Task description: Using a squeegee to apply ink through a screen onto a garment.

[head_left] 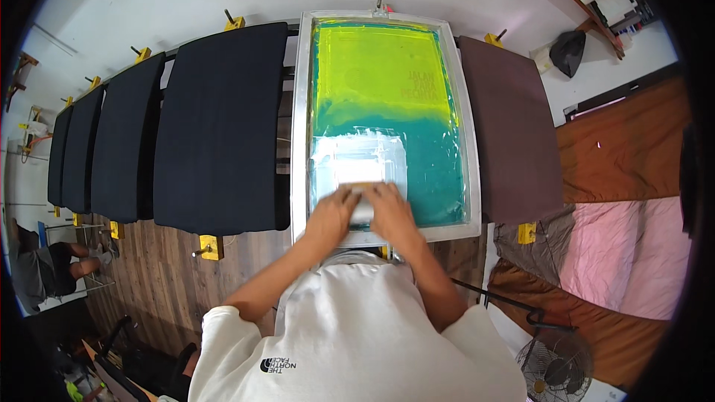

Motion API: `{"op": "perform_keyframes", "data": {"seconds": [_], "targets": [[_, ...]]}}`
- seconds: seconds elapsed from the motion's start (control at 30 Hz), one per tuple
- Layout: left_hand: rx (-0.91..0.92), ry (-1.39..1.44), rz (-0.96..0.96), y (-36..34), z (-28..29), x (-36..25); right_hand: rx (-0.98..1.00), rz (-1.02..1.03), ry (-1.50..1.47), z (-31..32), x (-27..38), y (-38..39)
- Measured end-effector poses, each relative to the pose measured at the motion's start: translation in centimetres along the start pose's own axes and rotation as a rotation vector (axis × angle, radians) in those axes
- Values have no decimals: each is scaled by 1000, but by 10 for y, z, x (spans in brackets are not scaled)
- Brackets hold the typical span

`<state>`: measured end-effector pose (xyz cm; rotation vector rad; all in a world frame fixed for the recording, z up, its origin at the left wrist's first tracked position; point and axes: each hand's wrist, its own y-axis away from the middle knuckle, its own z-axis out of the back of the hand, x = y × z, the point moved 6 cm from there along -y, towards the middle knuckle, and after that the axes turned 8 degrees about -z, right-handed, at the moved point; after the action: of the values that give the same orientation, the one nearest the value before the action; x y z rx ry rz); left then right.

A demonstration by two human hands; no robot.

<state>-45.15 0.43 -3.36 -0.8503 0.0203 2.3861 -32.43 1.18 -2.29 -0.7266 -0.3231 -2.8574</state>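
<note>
A screen printing frame point(300, 141) with a pale metal rim lies in front of me. Its mesh is yellow-green at the far end and teal point(436, 171) nearer to me. White ink point(361, 147) is smeared over the near left part of the mesh. Both hands meet there on a squeegee point(363, 185), whose wooden top edge shows between them. My left hand point(333, 216) grips its left side, fingers curled over the top. My right hand point(392, 212) grips the right side in the same way. The squeegee's lower part is mostly hidden by my hands.
Several black padded boards point(221, 126) stand in a row to the left, on yellow brackets point(211, 247). A brown-purple board point(514, 126) is close on the right. A fan point(555, 365) stands at lower right, near brown and pink cloth point(625, 246). Another person point(56, 268) sits far left.
</note>
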Motion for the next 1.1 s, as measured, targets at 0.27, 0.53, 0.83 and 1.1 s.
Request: {"op": "perform_keyframes", "data": {"seconds": [0.27,0.53,0.83,1.1], "targets": [[136,-51,93,-1,21,-13,163,46,136,19,15,0],[38,-62,126,-50,19,32,98,36,158,16,-3,-69],[171,-101,76,18,13,-26,139,47,4,5,10,23],[33,-73,65,-35,27,29,66,81,130,14,10,-57]]}}
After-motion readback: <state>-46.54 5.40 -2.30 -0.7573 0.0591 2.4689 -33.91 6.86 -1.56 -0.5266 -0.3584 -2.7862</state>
